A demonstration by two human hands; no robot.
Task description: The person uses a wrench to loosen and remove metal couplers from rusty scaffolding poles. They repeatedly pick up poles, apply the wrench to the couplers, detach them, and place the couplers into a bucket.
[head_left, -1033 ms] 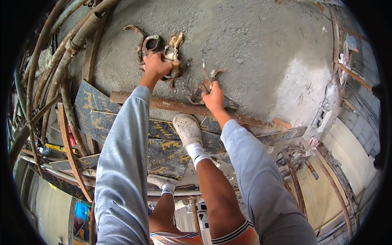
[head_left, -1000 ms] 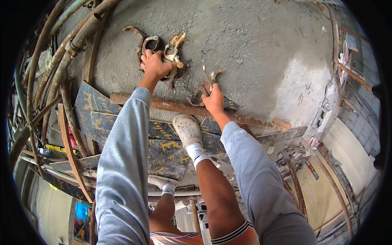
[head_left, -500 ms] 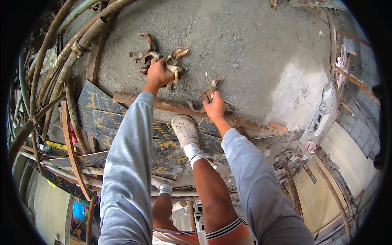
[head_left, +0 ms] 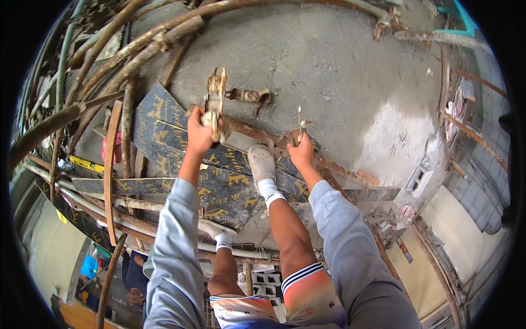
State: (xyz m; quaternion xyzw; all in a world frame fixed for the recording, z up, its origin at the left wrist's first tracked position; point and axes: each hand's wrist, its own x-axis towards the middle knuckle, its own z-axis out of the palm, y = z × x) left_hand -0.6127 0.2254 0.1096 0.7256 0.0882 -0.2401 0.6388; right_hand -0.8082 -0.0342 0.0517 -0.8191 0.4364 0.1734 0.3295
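My left hand (head_left: 200, 131) is closed around a worn, pale metal scaffold clamp (head_left: 215, 90) and holds it up over the board and pipe edge. A second scaffold clamp (head_left: 249, 95) lies on the concrete just beyond it. In my right hand (head_left: 301, 151) is a rusty scaffold clamp (head_left: 287, 138), gripped near the long pipe; a thin bolt (head_left: 299, 116) sticks up from it. My fingers hide part of both held clamps. Between my hands stands my foot in a beige clog (head_left: 259, 163).
A rusty pipe (head_left: 246, 129) crosses before my feet, over dark printed boards (head_left: 219, 192). Wooden poles (head_left: 109, 66) are heaped at left. Concrete floor (head_left: 329, 66) stretches ahead. A hollow block (head_left: 421, 178) sits at right. Another person (head_left: 135, 274) is at lower left.
My left hand has lifted a clamp from the small pile and drawn it nearer; another clamp stays on the floor. My right hand still holds its clamp. The view has shifted.
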